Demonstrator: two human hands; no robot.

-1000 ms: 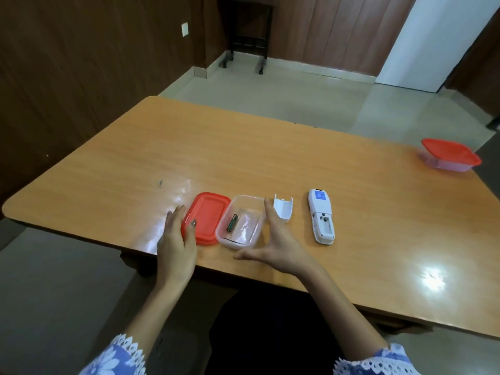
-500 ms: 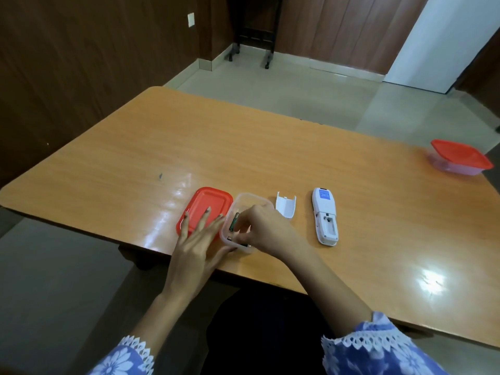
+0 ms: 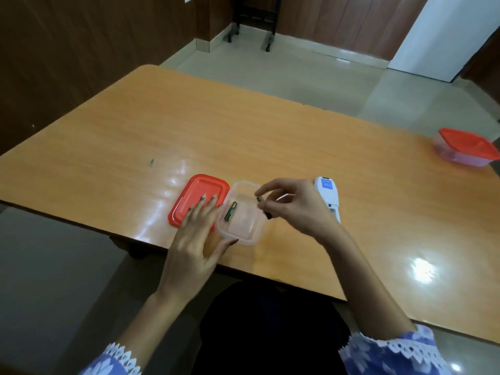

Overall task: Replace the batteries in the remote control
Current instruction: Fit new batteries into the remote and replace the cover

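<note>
A clear plastic box (image 3: 250,236) stands near the table's front edge with one dark green battery (image 3: 230,211) lying inside at its left. My right hand (image 3: 295,207) hovers over the box's right rim, pinching a second battery (image 3: 263,208) between thumb and fingers. My left hand (image 3: 198,231) rests flat against the box's left side, fingers spread, fingertips on the red lid (image 3: 198,197). The white remote (image 3: 328,197) lies face down to the right, partly behind my right hand. The battery cover is hidden by that hand.
The wooden table (image 3: 270,136) stretches far ahead and to the right. A second clear box with a red lid (image 3: 466,147) sits at the far right edge. A dark stand (image 3: 254,23) is on the floor beyond the table.
My right hand reached into the clear box, took one battery and lifted it up and to the right. My left hand moved from the lid to the box's side.
</note>
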